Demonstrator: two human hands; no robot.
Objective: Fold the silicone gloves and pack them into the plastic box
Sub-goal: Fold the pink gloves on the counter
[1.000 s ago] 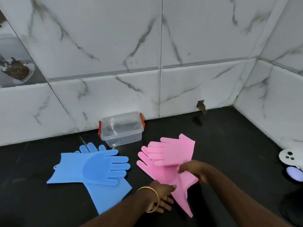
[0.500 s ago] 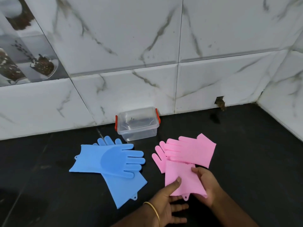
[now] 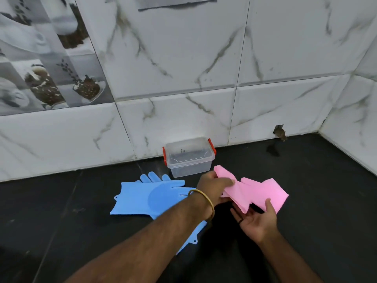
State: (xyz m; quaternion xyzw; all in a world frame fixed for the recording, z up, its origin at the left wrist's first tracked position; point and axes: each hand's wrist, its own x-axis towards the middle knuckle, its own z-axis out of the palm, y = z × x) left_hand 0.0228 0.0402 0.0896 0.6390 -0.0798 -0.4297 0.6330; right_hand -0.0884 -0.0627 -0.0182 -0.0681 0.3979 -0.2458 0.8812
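While both forearms are stretched forward from the lower edge of the view, the pink gloves (image 3: 259, 193) are held between the two hands above the dark surface (image 3: 318, 201). The left hand (image 3: 214, 188), with a thin gold bangle (image 3: 204, 203) on its wrist, is turned knuckles-up and is clamped on the left end of the pink gloves, thumb over the top. The right hand (image 3: 256, 221) is turned palm-up beneath them, its fingers spread loosely, with the thumb pressed onto the lower edge of the pink silicone. The blue gloves (image 3: 146, 197) are laid flat and crossed on the surface to the left, partly hidden by the left forearm. The plastic box (image 3: 189, 158), clear with red clips and no lid, is set against the marble-tiled wall (image 3: 183, 68), just behind the hands; nothing can be made out inside it.
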